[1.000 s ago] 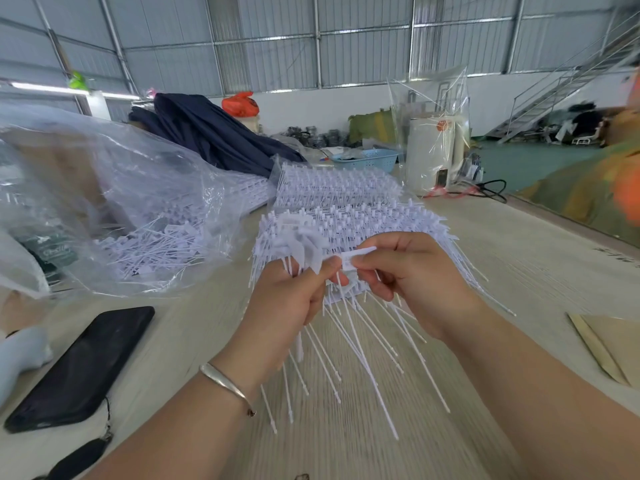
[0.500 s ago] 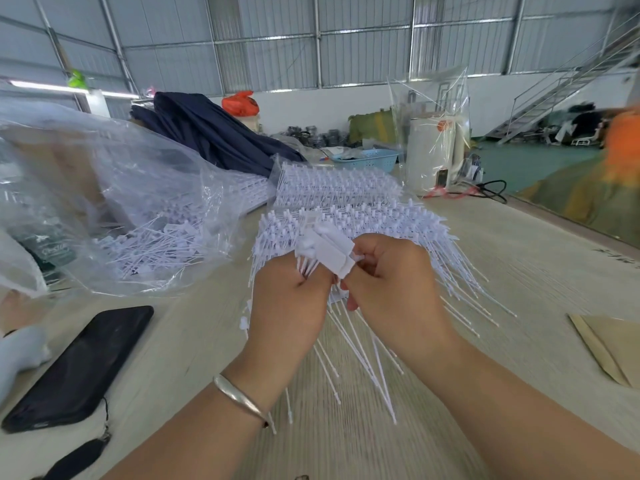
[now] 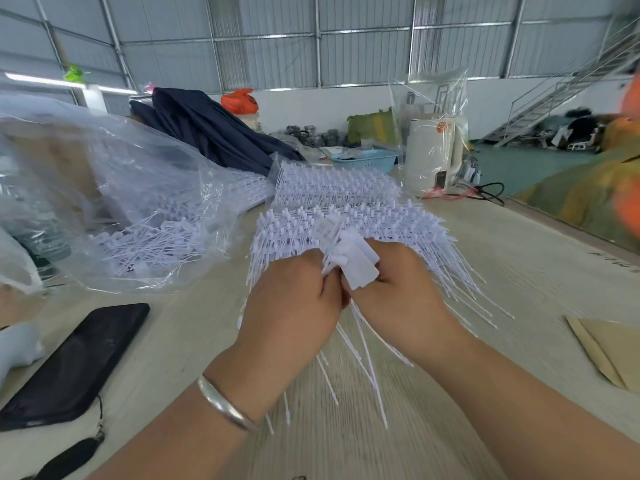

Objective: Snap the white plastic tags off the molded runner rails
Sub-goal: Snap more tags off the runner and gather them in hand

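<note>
Tags: a bunch of white plastic tags [image 3: 353, 258] sits between both fists, just in front of the runner rails [image 3: 349, 223].
Left hand [image 3: 294, 306]: fingers curled round the tags' thin tails.
Right hand [image 3: 398, 292]: fingers gripping the tag heads.
Phone [image 3: 76, 362]: on the surface, left of the rails.

White matt plastic tags [image 3: 356, 261], smooth and thin-stemmed. Pale woven-looking worktop [image 3: 519, 271], matt and ribbed. Clear, glossy, crinkled plastic bag [image 3: 138, 202] at left. Black glossy phone [image 3: 76, 365]. Polished metal bangle [image 3: 225, 405] on the wrist. Dark blue cloth [image 3: 214, 133] behind, soft-folded; blue plastic basket [image 3: 367, 161].
</note>
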Demonstrator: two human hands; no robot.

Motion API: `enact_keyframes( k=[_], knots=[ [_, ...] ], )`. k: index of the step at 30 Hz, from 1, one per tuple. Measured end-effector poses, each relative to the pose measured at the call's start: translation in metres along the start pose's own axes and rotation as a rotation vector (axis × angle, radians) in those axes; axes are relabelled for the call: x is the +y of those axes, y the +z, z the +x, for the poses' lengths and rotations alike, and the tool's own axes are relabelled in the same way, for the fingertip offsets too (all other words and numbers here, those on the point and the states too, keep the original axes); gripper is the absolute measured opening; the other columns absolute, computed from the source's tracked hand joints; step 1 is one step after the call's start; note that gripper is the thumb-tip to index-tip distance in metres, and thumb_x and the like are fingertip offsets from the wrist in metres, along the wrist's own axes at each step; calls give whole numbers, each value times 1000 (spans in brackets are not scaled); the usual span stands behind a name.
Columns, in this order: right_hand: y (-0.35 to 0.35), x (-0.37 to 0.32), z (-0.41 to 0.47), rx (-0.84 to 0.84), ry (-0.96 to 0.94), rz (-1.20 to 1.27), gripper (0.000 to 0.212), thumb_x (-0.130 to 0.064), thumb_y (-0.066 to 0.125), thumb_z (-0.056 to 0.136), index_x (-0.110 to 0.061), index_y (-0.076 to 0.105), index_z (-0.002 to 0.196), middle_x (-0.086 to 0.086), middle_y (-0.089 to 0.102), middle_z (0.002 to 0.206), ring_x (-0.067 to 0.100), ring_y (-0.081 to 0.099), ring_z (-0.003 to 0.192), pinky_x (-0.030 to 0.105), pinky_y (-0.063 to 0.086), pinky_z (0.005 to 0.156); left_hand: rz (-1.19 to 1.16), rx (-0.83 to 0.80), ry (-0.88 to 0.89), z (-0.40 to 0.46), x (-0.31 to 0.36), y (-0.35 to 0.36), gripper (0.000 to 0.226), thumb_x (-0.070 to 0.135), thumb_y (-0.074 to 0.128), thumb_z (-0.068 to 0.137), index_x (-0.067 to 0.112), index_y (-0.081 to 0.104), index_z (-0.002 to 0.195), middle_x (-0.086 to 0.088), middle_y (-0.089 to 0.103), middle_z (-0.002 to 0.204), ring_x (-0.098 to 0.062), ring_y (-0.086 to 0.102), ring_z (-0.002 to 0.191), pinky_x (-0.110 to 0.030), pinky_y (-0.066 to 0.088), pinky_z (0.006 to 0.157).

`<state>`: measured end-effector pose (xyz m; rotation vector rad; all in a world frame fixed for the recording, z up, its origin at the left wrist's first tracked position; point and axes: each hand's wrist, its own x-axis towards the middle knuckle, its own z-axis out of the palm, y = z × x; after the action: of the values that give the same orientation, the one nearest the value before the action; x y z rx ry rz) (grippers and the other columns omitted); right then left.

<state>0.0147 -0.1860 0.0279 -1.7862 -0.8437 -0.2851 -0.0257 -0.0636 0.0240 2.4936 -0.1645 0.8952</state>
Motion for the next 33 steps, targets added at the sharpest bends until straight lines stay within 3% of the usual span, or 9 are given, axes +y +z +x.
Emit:
enact_keyframes(
  k=[5, 9, 11, 17, 21, 23, 26, 29, 33],
  knots=[
    [-6, 2, 5, -14, 1, 94, 28, -20, 60, 77, 8, 63, 77, 27, 56, 66, 22, 46, 56, 35, 36, 55, -103, 85, -37, 4, -4, -4, 35, 26, 42, 85, 26, 30, 52, 5, 37, 41, -10, 36, 41, -24, 23, 43],
    [-10, 6, 8, 6, -12, 109, 7, -9, 66, 85, -2, 66, 86, 24, 65, 79, 37, 56, 66, 45, 46, 59, -159, 99, -61, 3, -7, -5, 48, 25, 49, 91, 25, 26, 49, 12, 41, 40, -8, 36, 41, -22, 26, 43],
    [-10, 7, 9, 43, -13, 142, 11, -12, 61, 90, -3, 63, 84, 24, 64, 76, 39, 55, 65, 48, 45, 60, -218, 102, -92, 4, -6, -5, 48, 26, 48, 92, 22, 27, 49, 9, 36, 39, -8, 31, 39, -21, 24, 41],
    [-17, 8, 13, 19, 65, 400, 17, -3, 49, 96, 5, 50, 82, 12, 55, 61, 15, 43, 44, 21, 36, 48, -562, 88, -262, 8, -9, -8, 47, 31, 64, 89, 14, 38, 53, 5, 27, 46, -11, 26, 42, -22, 24, 45],
    [-20, 8, 13, -116, 189, 628, 11, -6, 50, 94, -2, 52, 84, 16, 53, 69, 15, 45, 46, 19, 35, 48, -972, -67, -334, 8, -10, -9, 22, 28, 64, 87, 10, 62, 75, 9, 24, 47, -8, 18, 40, -16, 19, 39],
    [-23, 10, 13, -221, 256, 773, 10, -10, 52, 89, -6, 51, 80, 15, 51, 69, 16, 41, 52, 19, 31, 46, -1169, -198, -372, 9, -12, -10, 29, 31, 62, 80, 2, 61, 85, 10, 24, 45, -6, 17, 38, -15, 18, 36],
    [-25, 15, 14, -390, 286, 985, 12, -11, 48, 88, -8, 52, 77, 10, 31, 68, 11, 26, 42, 22, 21, 46, -1399, -388, -406, 10, -15, -10, 22, 26, 58, 84, 11, 67, 72, 11, 26, 45, -2, 19, 36, -15, 15, 35],
    [-24, 21, 14, -450, 286, 1056, 15, -10, 47, 89, -7, 53, 76, 10, 20, 70, 7, 25, 37, 23, 21, 46, -1507, -467, -439, 10, -17, -7, 27, 25, 53, 87, 14, 68, 68, 11, 27, 46, 0, 23, 35, -16, 12, 36],
    [-24, 24, 16, -376, 293, 976, 11, -12, 52, 85, -5, 52, 76, 8, 30, 67, 7, 24, 36, 21, 21, 44, -1427, -399, -474, 10, -15, -6, 27, 26, 53, 86, 15, 69, 67, 10, 24, 46, -1, 20, 35, -16, 12, 36]
  ],
)
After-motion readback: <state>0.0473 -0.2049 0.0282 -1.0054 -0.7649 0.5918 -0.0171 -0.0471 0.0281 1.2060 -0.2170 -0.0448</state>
